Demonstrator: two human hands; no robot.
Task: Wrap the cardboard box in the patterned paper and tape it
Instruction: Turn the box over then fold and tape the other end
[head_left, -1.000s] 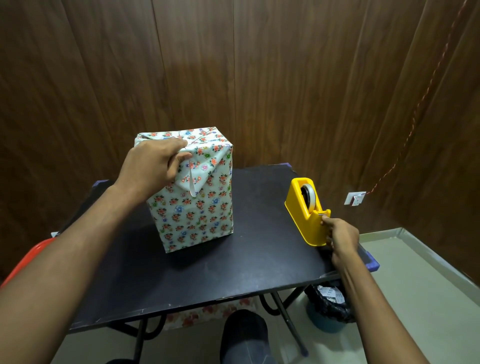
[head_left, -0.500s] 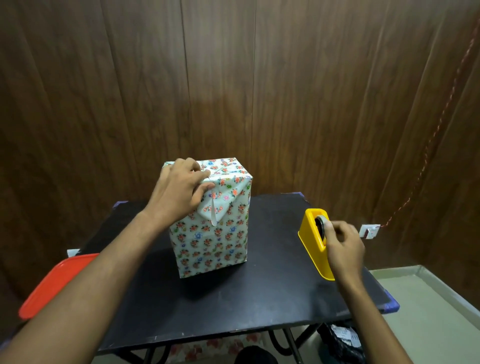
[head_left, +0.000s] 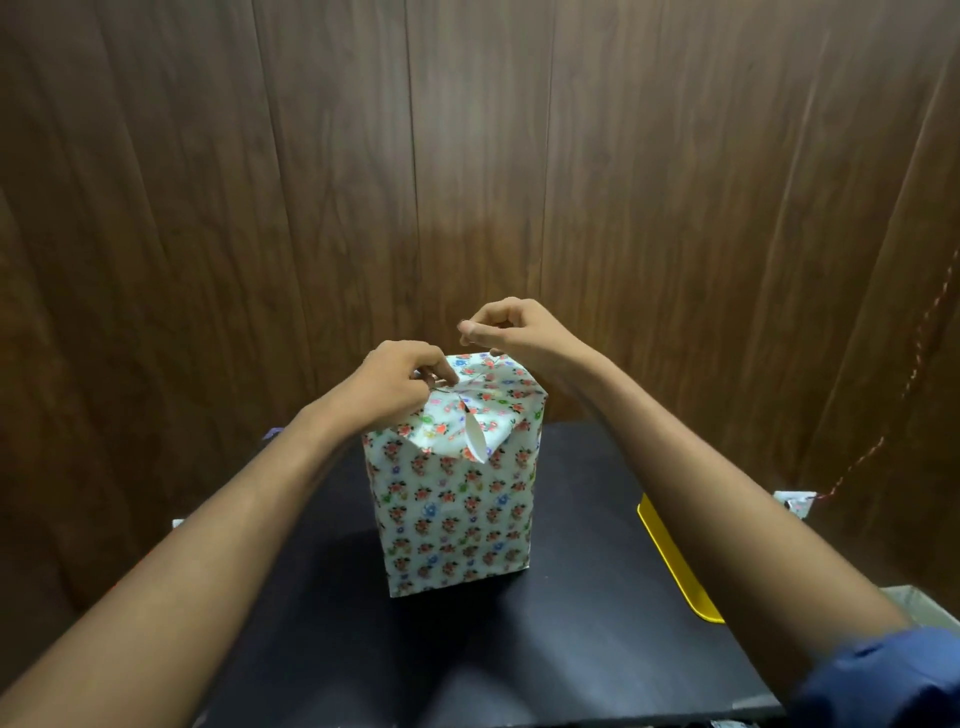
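We saw both arms stretched over the desk (head_left: 597, 597), the left hand (head_left: 397, 384) pinching folded paper atop the upright floral-wrapped box (head_left: 457, 499), the right hand's (head_left: 511, 332) grip curled narrow, contents indiscernible.

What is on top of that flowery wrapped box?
Folded paper flaps meet on the wrapped box. The left hand pinches them; the right hand hovers above, fingers pinched. Any tape is too small to see.
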